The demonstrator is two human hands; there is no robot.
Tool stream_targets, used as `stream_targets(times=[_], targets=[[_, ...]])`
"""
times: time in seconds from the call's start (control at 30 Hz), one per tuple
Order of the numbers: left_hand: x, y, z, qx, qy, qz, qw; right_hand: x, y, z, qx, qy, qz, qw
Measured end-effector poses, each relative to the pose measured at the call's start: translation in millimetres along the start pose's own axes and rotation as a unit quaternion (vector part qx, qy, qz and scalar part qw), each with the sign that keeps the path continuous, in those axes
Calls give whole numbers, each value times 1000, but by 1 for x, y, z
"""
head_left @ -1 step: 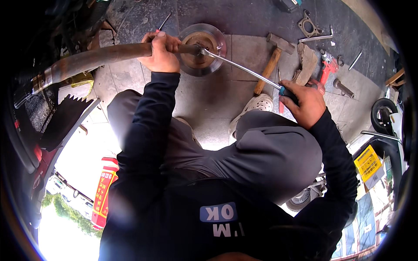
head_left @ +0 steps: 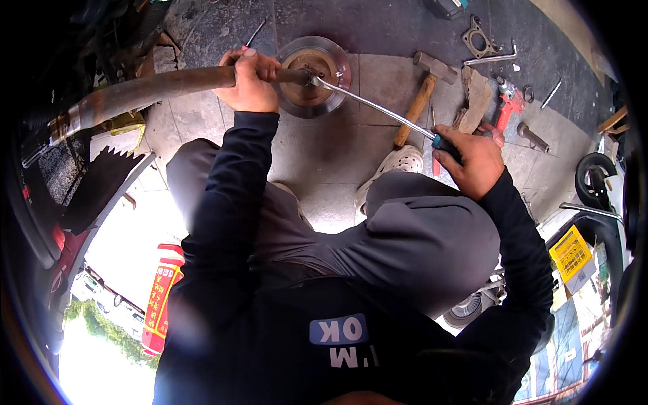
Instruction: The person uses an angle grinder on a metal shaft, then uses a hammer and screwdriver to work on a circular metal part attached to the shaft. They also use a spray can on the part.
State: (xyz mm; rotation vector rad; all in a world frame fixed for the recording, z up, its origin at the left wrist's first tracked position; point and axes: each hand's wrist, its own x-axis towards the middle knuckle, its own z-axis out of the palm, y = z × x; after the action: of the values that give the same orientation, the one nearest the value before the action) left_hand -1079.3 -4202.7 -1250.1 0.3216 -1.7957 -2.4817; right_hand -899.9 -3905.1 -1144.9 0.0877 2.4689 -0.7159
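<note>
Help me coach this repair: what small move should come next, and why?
Probably lever the long screwdriver gently. Its tip already sits at the end of the rusty pipe, which the left hand grips firmly, while the right hand holds the handle.

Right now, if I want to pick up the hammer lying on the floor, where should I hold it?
Probably grip the hammer by its wooden handle near the lower free end, coming from above. It lies flat with the metal head away from the person, and the handle is long and bare.

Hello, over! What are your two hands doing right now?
Left hand grips rusty pipe. Right hand holds long screwdriver, tip at pipe's end. Brake disc and hammer on floor beyond.
</note>
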Motion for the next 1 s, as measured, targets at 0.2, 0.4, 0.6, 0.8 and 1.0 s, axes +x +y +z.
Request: stream_targets(times=[0.2,0.4,0.6,0.8,1.0], targets=[[-1,-1,-4,8,1,-6,1000,-8,33,38,97,9,-16,995],[-2,0,-7,15,7,-11,1000,-21,47,78,127,47,-25,990],[-8,-5,-2,9,-1,12,1000,-9,22,27,-14,66,-56,996],[-2,2,-9,2,8,-14,1000,6,20,5,13,32,-56,998],[-1,2,-10,9,-39,-25,999,1,65,58,64,49,-72,994]])
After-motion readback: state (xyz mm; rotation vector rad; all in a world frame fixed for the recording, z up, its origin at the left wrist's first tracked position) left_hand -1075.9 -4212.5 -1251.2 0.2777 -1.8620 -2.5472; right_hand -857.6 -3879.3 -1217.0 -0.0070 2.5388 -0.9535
